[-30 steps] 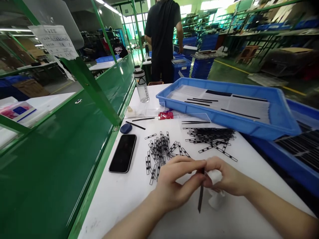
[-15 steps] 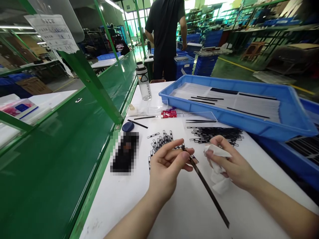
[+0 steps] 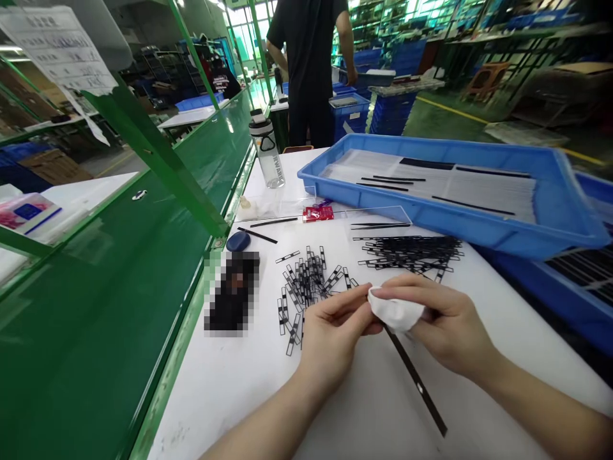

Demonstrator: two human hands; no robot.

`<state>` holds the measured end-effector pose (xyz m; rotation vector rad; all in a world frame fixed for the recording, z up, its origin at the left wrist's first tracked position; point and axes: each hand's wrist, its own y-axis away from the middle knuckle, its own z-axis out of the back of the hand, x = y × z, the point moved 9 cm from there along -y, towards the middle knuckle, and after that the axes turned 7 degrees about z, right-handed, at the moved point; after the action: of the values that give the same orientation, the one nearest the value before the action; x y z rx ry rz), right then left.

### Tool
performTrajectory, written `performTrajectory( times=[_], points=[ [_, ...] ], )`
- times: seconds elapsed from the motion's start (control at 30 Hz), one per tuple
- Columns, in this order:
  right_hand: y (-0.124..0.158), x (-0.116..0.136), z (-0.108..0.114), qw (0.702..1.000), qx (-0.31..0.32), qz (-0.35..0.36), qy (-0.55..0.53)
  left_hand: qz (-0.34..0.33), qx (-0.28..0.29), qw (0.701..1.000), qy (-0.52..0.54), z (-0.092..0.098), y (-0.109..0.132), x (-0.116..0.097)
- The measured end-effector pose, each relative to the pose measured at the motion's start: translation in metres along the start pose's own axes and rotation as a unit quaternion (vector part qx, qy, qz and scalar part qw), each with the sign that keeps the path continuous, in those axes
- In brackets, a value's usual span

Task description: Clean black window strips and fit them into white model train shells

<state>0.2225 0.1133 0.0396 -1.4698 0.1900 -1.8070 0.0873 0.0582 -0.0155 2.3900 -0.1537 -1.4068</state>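
Right hand (image 3: 445, 326) pinches white wipe (image 3: 395, 312) around black strip (image 3: 416, 383), which slants over the bench (image 3: 230, 396); left hand (image 3: 335, 338) curls alongside, grip hidden.

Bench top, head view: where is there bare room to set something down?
Bare bench lies front-left, beside the left forearm, and between that forearm and the black strip. Crowded: around the black frame piles by the left hand and right hand.
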Motion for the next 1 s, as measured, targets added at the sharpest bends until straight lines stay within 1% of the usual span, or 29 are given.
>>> performTrajectory(
  times=[0.1, 0.23, 0.3, 0.43, 0.5, 0.57, 0.67, 0.73, 0.87, 1.0],
  points=[
    [0.000, 0.012, -0.004, 0.998, 0.002, 0.052, 0.043, -0.005, 0.014, 1.000, 0.004, -0.004, 0.001, 0.000],
    [0.001, 0.018, -0.008, 0.993, 0.011, 0.086, 0.079, 0.011, 0.028, 0.999, 0.039, -0.004, -0.002, 0.004],
    [0.002, 0.019, -0.008, 0.990, 0.013, 0.100, 0.098, 0.028, 0.022, 0.997, 0.065, -0.002, -0.004, 0.007],
    [0.002, 0.021, -0.010, 0.985, 0.027, 0.119, 0.120, 0.052, -0.007, 0.992, 0.111, 0.004, -0.006, 0.011],
    [0.001, 0.020, -0.010, 0.985, 0.033, 0.118, 0.120, 0.067, -0.021, 0.989, 0.129, 0.006, -0.006, 0.012],
    [0.000, 0.016, -0.011, 0.989, 0.038, 0.095, 0.103, 0.075, -0.038, 0.985, 0.151, 0.007, -0.004, 0.013],
    [0.001, 0.010, -0.013, 0.995, 0.052, 0.059, 0.062, 0.069, -0.053, 0.979, 0.182, 0.008, -0.001, 0.010],
    [0.002, 0.012, -0.013, 0.995, 0.050, 0.068, 0.050, 0.063, -0.053, 0.977, 0.198, 0.008, 0.002, 0.008],
    [0.005, 0.018, -0.014, 0.993, 0.048, 0.084, 0.061, 0.060, -0.051, 0.970, 0.229, 0.007, 0.005, 0.005],
    [0.005, 0.016, -0.022, 0.994, 0.076, 0.054, 0.058, 0.040, -0.078, 0.967, 0.238, 0.011, 0.006, 0.001]
  ],
)
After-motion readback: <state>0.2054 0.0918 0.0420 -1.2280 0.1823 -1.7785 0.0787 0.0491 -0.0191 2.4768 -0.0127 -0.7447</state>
